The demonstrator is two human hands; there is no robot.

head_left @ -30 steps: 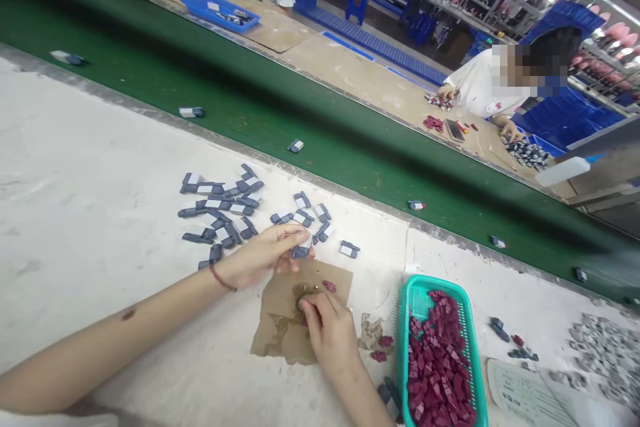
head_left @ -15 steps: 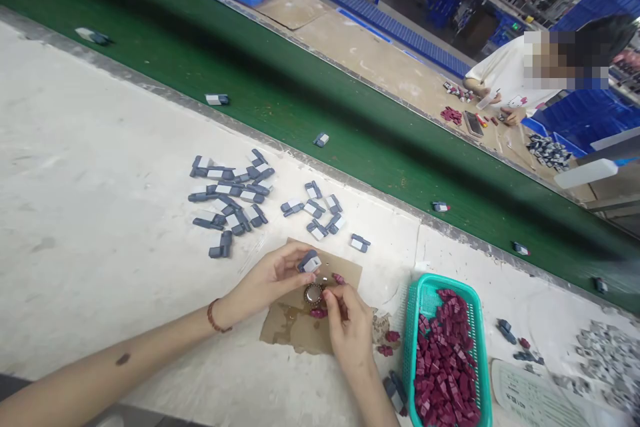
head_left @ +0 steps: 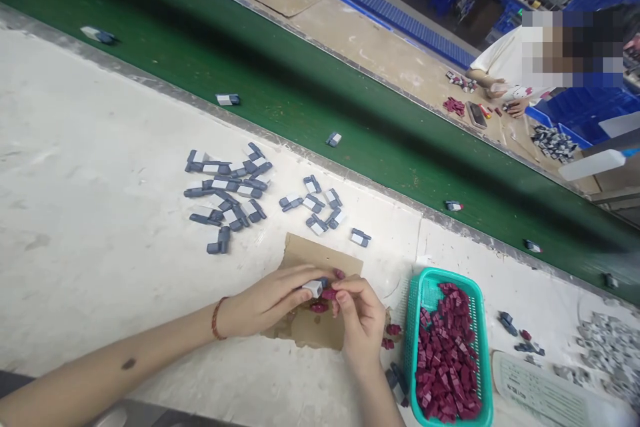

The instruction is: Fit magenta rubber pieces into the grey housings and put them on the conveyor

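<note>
Between its thumb and fingers, my left hand (head_left: 267, 297) grips a grey-and-white plastic part (head_left: 313, 288) above a piece of brown cardboard (head_left: 320, 339). Close on its right, my right hand (head_left: 361, 317) pinches a small maroon plastic piece (head_left: 330, 294), which is at or very near the white end of the part; I cannot tell whether they touch. Another maroon piece (head_left: 319, 307) lies on the cardboard below, and one more shows just behind my fingers. The round metal cap on the cardboard is hidden by my hands now.
A teal basket (head_left: 413, 320) of maroon pieces stands at right. Several grey-and-white parts (head_left: 233, 187) lie left and ahead. Beyond them a green conveyor belt (head_left: 280, 113) carries spaced parts. Pale grey pieces (head_left: 607, 353) are heaped far right. A co-worker (head_left: 510, 67) sits across the belt.
My left hand has lowered and turned the grey-and-white part toward my right hand. My right hand has lifted a maroon piece from beside the metal cap to the part. Belt items have shifted right.
</note>
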